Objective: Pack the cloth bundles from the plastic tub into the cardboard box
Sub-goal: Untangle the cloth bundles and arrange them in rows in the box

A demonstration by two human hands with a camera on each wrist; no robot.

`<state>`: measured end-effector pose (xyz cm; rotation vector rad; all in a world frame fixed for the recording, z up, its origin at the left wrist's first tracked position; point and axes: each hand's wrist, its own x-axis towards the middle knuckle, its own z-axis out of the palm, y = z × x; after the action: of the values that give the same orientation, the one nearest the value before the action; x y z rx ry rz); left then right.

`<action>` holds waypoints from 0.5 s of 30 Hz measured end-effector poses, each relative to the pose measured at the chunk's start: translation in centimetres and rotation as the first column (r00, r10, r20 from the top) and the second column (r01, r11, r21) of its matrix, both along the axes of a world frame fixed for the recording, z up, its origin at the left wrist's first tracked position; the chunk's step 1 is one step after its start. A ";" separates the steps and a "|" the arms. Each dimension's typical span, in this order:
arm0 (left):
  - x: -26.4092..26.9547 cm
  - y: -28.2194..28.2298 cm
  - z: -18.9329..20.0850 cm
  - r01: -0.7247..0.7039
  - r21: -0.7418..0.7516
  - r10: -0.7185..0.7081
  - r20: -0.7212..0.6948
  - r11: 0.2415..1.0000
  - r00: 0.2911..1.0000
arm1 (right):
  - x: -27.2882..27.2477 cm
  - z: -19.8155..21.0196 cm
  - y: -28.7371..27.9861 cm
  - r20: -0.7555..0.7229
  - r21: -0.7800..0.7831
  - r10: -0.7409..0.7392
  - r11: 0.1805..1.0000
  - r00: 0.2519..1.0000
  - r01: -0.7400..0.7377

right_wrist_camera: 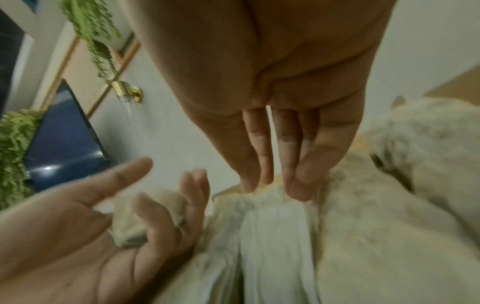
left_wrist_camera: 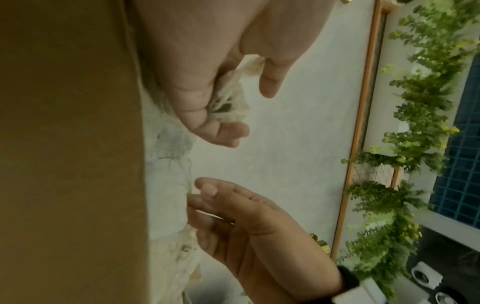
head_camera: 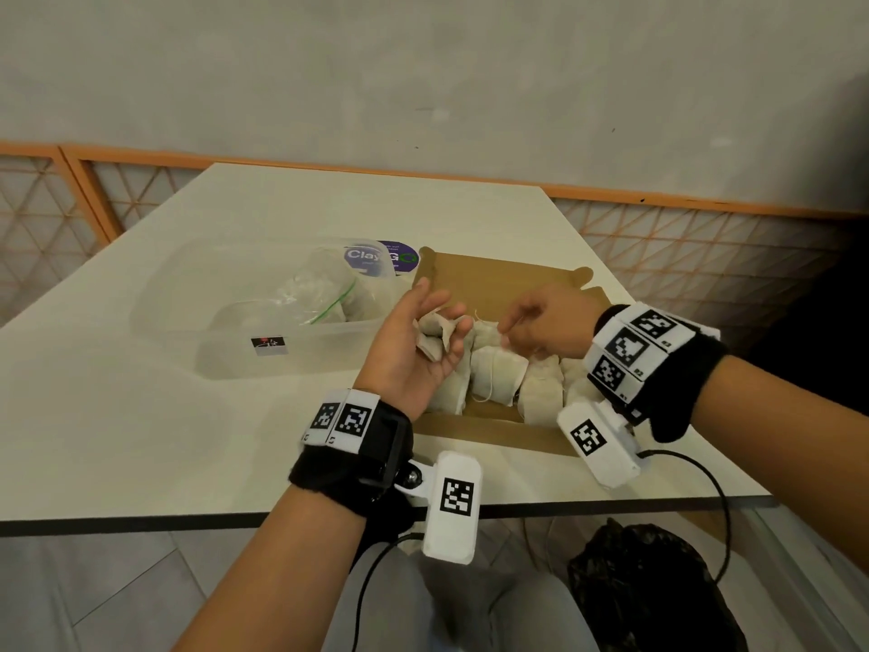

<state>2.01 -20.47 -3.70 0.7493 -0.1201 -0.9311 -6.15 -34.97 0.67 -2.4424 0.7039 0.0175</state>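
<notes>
The plastic tub (head_camera: 263, 317) on the table (head_camera: 117, 416) has a small sticker (head_camera: 269, 345) too blurry to read. Behind it a purple sticker (head_camera: 382, 258) says "Clay GO". The left hand (head_camera: 414, 355), palm up, curls its fingers round a cloth bundle (head_camera: 435, 334). The right hand (head_camera: 548, 329) touches with straight fingers the other bundles (head_camera: 498, 374) packed in the cardboard box (head_camera: 498, 275).

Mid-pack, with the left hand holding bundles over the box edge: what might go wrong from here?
1. The left hand cups its cloth bundles loosely, palm up; one may slip out beside the cardboard box.
2. The box looks nearly full; pressing more in may push packed bundles up or snag their loose threads.
</notes>
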 end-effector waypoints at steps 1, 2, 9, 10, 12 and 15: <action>0.1 0.2 0.0 0.009 -0.031 -0.010 -0.049 0.999 0.999 | -0.2 0.5 0.0 0.053 -0.043 -0.003 0.999 0.999 0.005; 0.3 0.3 0.0 0.014 -0.054 -0.019 -0.091 0.998 0.996 | -0.3 0.9 0.1 0.120 -0.068 -0.005 0.998 0.993 0.013; -0.1 -0.3 1.1 0.230 -0.067 -0.233 -0.047 0.971 0.971 | -0.4 0.4 3.1 0.167 -0.020 0.115 0.993 0.979 -0.113; -0.1 -0.5 1.1 0.243 -0.029 -0.243 -0.017 0.970 0.970 | -0.4 0.2 3.0 0.176 -0.038 0.111 0.994 0.978 -0.106; 0.1 -0.5 1.2 0.236 0.045 -0.237 0.027 0.971 0.971 | -0.5 0.3 2.3 0.206 0.014 0.061 0.998 0.977 -0.065; 0.2 -0.3 1.4 0.163 0.199 -0.191 0.131 0.966 0.973 | -1.2 1.2 1.5 0.215 0.073 0.007 0.997 0.977 -0.023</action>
<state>2.21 -20.82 -2.33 0.9953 -0.2367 -1.0662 -7.37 -33.52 1.91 -2.3333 0.5776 -0.2075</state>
